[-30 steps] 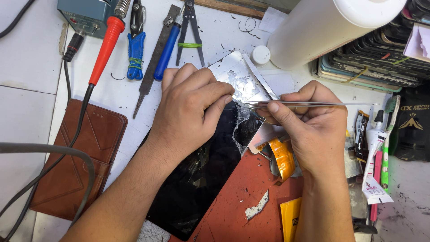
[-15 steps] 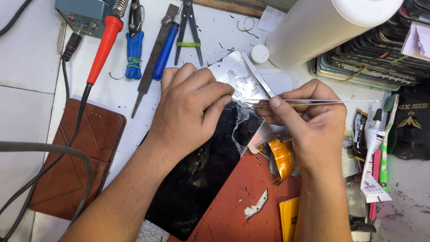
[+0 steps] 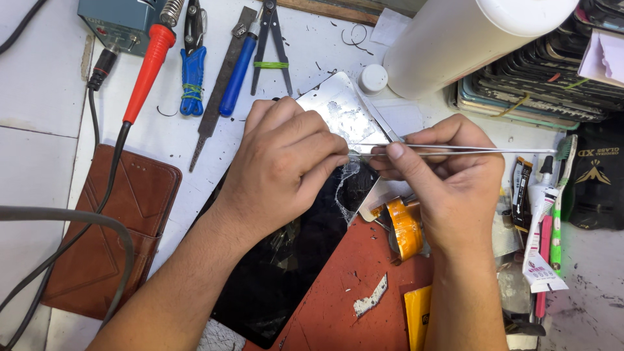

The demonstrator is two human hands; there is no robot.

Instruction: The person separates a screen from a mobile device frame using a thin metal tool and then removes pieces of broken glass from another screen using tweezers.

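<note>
While the right hand (image 3: 448,188) fingers pinch thin metal tweezers (image 3: 455,151) tight, tips at the cracked glass edge, the left hand (image 3: 286,162) fingers curl closed, pressing down on the dark phone screen (image 3: 279,273). Screen lies flat mid-desk (image 3: 39,97), half on a red mat (image 3: 344,286); brown wallet case (image 3: 104,240) left, soldering iron (image 3: 146,71) above.

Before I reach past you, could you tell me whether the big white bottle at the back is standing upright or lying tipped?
Tipped. The white bottle lies slanted across the bench, its side resting against the stacked cases.

Head view, steeply down, close over workbench (image 3: 39,84)
</note>
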